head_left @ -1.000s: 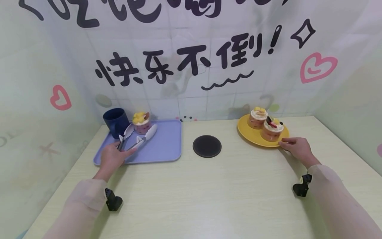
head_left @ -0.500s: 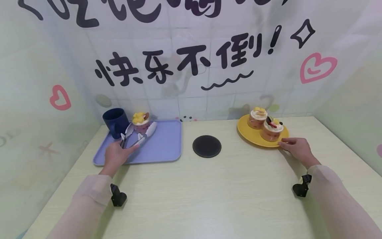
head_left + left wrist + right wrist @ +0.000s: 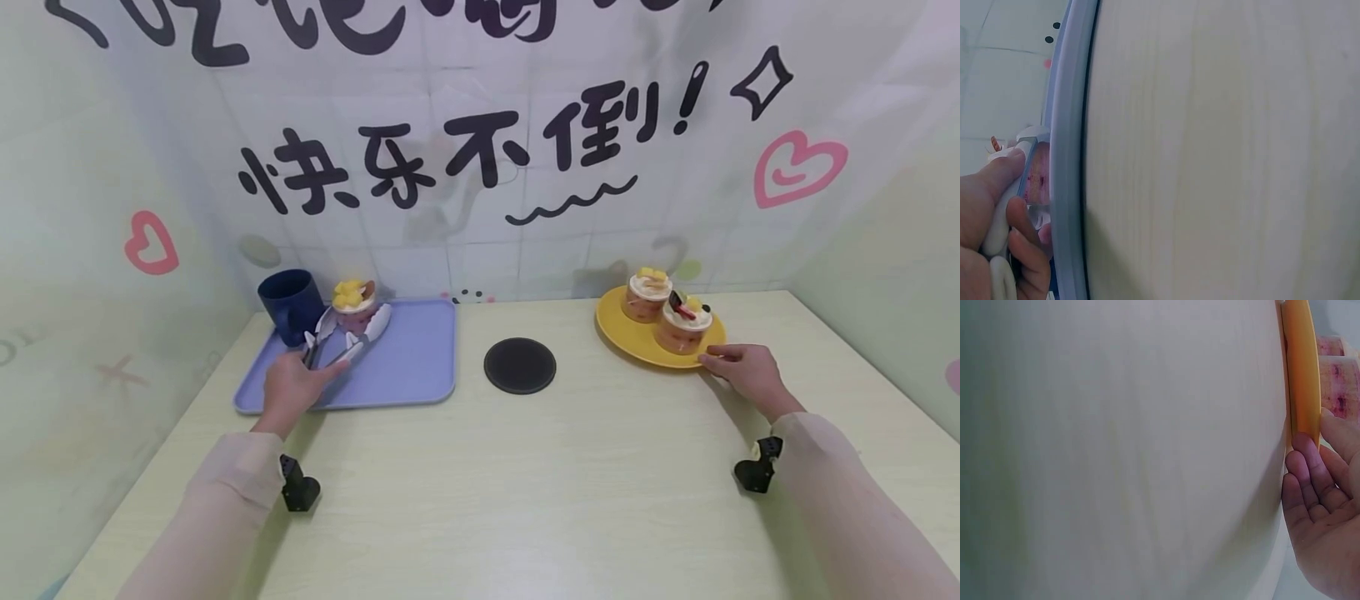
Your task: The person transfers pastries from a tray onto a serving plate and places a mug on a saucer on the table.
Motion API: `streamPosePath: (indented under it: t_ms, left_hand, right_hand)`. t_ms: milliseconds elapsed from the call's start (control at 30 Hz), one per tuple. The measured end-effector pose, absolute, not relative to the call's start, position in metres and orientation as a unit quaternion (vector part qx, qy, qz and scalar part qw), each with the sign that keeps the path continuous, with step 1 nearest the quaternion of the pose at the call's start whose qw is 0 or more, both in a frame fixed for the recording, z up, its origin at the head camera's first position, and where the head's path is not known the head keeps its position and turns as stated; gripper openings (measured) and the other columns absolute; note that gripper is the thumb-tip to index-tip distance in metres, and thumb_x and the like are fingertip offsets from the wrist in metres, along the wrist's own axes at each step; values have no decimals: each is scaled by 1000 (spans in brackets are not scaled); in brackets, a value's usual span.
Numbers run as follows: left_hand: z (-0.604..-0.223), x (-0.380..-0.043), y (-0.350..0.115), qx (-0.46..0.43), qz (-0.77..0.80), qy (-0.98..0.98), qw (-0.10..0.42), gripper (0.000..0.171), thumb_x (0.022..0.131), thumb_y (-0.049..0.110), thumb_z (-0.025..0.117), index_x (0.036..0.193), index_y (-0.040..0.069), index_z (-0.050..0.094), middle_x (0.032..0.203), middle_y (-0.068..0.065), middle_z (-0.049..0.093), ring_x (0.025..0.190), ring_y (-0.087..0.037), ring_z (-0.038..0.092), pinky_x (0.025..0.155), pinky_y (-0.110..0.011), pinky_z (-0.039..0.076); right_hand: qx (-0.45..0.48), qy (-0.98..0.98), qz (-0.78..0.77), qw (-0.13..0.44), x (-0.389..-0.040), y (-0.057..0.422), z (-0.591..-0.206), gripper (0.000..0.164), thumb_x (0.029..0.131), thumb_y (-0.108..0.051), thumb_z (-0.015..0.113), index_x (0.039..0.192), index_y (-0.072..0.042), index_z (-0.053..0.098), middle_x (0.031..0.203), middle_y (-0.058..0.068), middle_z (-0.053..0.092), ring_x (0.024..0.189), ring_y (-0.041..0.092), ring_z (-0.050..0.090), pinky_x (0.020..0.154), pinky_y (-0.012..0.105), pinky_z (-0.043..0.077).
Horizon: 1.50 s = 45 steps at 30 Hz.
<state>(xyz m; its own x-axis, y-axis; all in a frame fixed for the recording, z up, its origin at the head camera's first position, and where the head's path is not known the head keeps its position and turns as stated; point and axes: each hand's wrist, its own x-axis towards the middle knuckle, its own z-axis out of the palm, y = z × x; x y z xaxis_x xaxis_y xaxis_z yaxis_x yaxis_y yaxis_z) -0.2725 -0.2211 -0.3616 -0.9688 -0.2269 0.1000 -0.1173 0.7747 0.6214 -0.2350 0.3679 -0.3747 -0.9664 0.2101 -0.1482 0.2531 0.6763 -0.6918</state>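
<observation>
My left hand point(image 3: 291, 387) holds a pair of tongs point(image 3: 352, 350) over the blue-purple tray point(image 3: 420, 358). The white tips of the tongs spread to both sides of a dessert cup point(image 3: 356, 310) topped with yellow fruit pieces. In the left wrist view, thumb and fingers wrap the tongs' handles point(image 3: 999, 231) beside the tray's rim. At the right, my right hand point(image 3: 750, 377) pinches the near rim of a yellow plate point(image 3: 626, 337), thumb on top and fingers below. Two cream-topped dessert cups, one farther back point(image 3: 648, 298) and one nearer point(image 3: 682, 327), stand on that plate.
A dark blue mug point(image 3: 291, 307) stands on the tray's left back corner, close beside the tongs. Between tray and plate lies a round black coaster point(image 3: 521, 366) on the pale wooden table point(image 3: 517, 492). A printed backdrop point(image 3: 525, 250) rises behind the table's far edge.
My left hand has shifted slightly right and forward with the tongs, whose tips now sit closer around the dessert cup on the tray. The right hand and the plate have stayed put.
</observation>
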Motion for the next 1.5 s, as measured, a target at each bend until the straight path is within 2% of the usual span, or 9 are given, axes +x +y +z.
streamPosePath:
  t_ms: [333,533,800,967,1167,1500]
  left_hand:
    - [-362,-276,-221,99,-331,-935,85,44,77,38,72,79,-1,51,68,-10,53,55,-20,51,48,-29,38]
    - [-361,-274,-220,98,-324,-936,96,43,77,37,72,75,1,50,66,-9,50,56,-21,48,48,-30,36]
    - [-362,-272,-222,81,-307,-941,120,43,77,35,72,73,-1,49,67,-7,36,63,-24,37,51,-32,26]
    - [-362,-271,-225,74,-307,-940,125,41,76,34,73,71,0,50,67,-7,37,65,-26,39,52,-33,26]
    - [-363,-271,-226,79,-313,-939,117,45,76,35,74,65,3,44,64,-5,34,64,-24,38,52,-32,26]
    - [-363,-271,-226,85,-320,-937,111,42,76,35,74,73,-1,53,64,-5,34,65,-24,38,53,-32,26]
  right_hand:
    - [123,916,-382,28,-236,369,-373,69,91,-44,52,129,12,40,123,31,46,97,34,41,73,28,39]
    - [126,914,-385,29,-236,369,-374,68,90,-43,53,130,11,40,120,30,48,95,32,42,70,27,39]
    - [126,916,-381,26,-235,369,-375,70,90,-44,52,129,12,39,123,32,45,96,34,42,72,28,39]
    - [127,914,-383,30,-234,368,-375,67,91,-42,53,129,12,40,120,31,48,95,32,43,71,26,39]
    - [128,914,-383,35,-233,367,-375,64,92,-39,52,130,11,40,121,31,48,95,32,43,70,25,39]
    - [119,917,-380,31,-233,366,-372,65,92,-39,52,129,13,40,120,31,48,95,33,43,72,26,40]
